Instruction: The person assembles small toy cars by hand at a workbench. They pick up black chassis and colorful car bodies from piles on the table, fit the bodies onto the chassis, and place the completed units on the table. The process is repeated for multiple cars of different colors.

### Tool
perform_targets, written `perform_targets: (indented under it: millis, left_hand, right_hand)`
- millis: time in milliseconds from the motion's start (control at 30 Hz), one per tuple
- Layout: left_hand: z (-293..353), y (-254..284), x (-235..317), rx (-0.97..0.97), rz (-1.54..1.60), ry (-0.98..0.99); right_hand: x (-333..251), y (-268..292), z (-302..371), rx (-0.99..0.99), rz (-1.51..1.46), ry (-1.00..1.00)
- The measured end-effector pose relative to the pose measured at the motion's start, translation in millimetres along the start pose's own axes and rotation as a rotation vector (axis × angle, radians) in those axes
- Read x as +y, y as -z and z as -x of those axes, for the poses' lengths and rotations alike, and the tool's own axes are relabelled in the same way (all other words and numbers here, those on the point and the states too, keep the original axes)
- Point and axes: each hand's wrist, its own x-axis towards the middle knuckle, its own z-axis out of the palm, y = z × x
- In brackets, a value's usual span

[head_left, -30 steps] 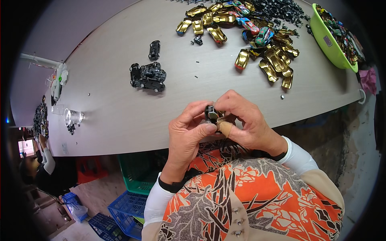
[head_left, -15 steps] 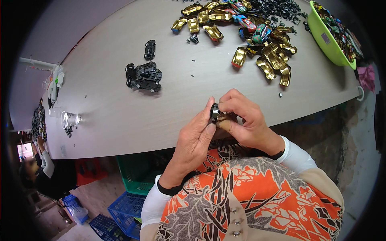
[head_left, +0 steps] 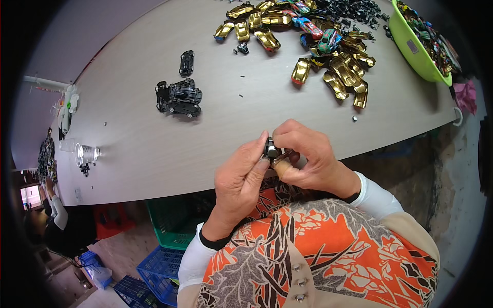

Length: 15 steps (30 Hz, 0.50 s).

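In front of my chest, close to the table's near edge, both hands meet around a small toy car (head_left: 270, 148) that looks dark and shiny. My left hand (head_left: 241, 172) pinches it between thumb and fingers from the left. From the right, my right hand (head_left: 310, 154) grips it with thumb and bent forefinger; a tan wrap covers part of that thumb. The fingers hide much of the car, and something thin and brownish shows by the right fingers, too covered to name. Ahead to the left lies a pile of black toy cars (head_left: 179, 97), with a single black car (head_left: 187, 63) beyond it.
Gold toy car bodies (head_left: 343, 72) are heaped at the far right, near black small parts (head_left: 354, 13). A lime-green basin (head_left: 413, 49) of toy pieces stands at the right edge. Leftward are a clear cup (head_left: 86, 154) and a co-worker (head_left: 56, 220). Crates (head_left: 167, 226) sit below the table.
Both hands stay closed around the toy car, which has turned slightly and shows more of its shiny side. The whole view has shifted a little.
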Motion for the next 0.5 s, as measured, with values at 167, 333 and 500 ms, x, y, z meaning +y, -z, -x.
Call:
perform_targets:
  millis: [167,333,500]
  left_hand:
    - [-1,1,3,0.018,0.12,0.062]
    - [1,0,0,0.064,0.383,0.207]
    - [1,-1,-3,0.06,0.465,0.225]
  right_hand:
    - [1,2,1,0.012,-0.004,-0.011]
    - [1,2,1,0.025,-0.032,-0.023]
    - [7,3,3,0.002,-0.196,-0.014]
